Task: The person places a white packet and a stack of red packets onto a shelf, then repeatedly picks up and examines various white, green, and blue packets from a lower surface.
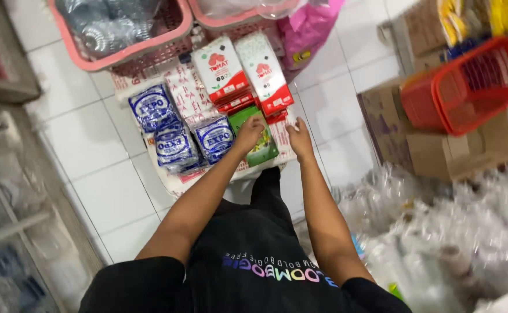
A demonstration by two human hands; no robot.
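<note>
Two hands on a green packet, centre of frame.
Left hand [249, 132] presses curled fingers onto the green packet [258, 134]; right hand [298, 138] grips its right edge, fingers bent, pinch unclear; packet lies flat on a white printed sack [176, 177], long axis running toward upper left, top end under the red-and-white boxes [243, 72]; risk: tugging it could topple those stacked boxes or shift the blue-printed bags [176, 130].
</note>
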